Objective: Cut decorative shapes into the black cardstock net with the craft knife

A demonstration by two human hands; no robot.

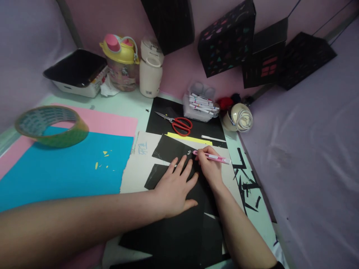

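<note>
My left hand (175, 186) lies flat with its fingers spread on a sheet of black paper (179, 228), pressing it down. Just to its right, my right hand (209, 168) is closed around a pink craft knife (213, 157), whose tip touches the black paper near a few small pale cut-outs (188, 152). Under the black sheets lies a pale cutting board (136, 172). A yellow paper strip (190, 138) shows just behind the knife.
Red-handled scissors (177, 123) lie behind on more black paper. A tub of markers (199, 103), a tipped jar (239, 117), two bottles (122, 61) and a tape roll (52, 125) on blue (64, 168) and pink paper surround the work. Black paper lanterns (227, 39) hang by the wall. Black scraps (246, 186) litter the right edge.
</note>
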